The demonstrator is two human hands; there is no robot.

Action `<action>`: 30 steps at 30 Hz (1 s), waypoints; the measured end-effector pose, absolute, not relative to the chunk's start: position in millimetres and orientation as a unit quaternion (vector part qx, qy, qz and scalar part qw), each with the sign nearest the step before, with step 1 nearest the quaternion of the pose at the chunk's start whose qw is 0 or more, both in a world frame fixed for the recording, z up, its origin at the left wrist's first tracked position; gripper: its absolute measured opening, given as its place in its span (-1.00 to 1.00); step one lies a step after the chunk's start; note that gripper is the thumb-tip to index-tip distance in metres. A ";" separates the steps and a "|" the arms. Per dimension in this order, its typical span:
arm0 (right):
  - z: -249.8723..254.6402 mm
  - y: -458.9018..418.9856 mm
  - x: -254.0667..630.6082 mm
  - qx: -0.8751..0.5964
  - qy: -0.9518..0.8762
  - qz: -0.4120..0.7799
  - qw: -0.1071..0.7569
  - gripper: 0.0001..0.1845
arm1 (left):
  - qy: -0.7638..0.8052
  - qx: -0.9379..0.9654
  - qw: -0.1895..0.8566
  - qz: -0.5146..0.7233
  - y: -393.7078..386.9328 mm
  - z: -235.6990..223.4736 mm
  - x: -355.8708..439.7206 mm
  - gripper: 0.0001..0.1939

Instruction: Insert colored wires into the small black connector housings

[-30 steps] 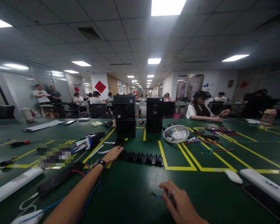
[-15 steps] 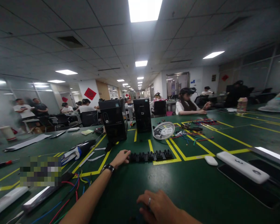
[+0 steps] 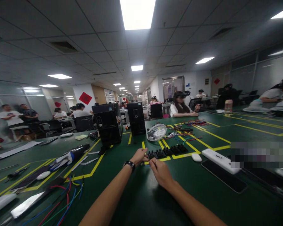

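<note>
A row of black plastic terminal blocks (image 3: 166,152) lies on the green table, with upright tabs along it. My left hand (image 3: 139,156), a dark watch at its wrist, is closed on the left end of that row. Just in front and to the right, my right hand (image 3: 159,169), with a ring on one finger, is closed in a pinch close to the same end. Whatever sits between its fingertips is too small and too hidden to name. Both hands are almost touching.
Behind the row stand two black computer towers (image 3: 107,124) and a white basket (image 3: 156,132). Loose coloured wires (image 3: 68,194) lie at left. To the right are a white mouse-like object (image 3: 196,157), a white power bank (image 3: 220,160) and a black phone (image 3: 224,175). A person (image 3: 182,108) sits across.
My view has turned right. My left hand has moved the black row rightward across the table. My right hand has come forward from the near side to meet its left end.
</note>
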State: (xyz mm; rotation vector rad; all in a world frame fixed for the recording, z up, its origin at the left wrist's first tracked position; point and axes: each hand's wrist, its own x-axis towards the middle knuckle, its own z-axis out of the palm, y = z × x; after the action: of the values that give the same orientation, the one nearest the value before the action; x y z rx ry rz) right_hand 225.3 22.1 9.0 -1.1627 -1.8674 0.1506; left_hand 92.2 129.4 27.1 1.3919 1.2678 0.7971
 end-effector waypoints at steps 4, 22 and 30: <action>8.1 38.3 241.0 -0.484 -0.709 0.095 0.504 -0.66 | 0.527 0.605 0.510 0.311 127.3 29.3 114.9 -0.48; 6.5 51.9 159.3 -0.542 -0.641 0.418 0.347 -0.61 | 0.732 0.625 0.156 0.222 17.6 89.4 -224.4 -0.66; 11.2 39.1 -4.6 -0.489 -0.741 0.375 0.268 -0.45 | 0.744 0.589 0.200 0.244 -12.7 56.4 -261.0 -0.71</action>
State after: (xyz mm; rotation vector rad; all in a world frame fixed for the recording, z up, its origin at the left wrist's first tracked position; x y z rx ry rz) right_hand -4.6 39.1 11.2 -1.3180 -1.9986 1.0112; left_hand -261.0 -12.7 56.4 1.6468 2.0800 0.6827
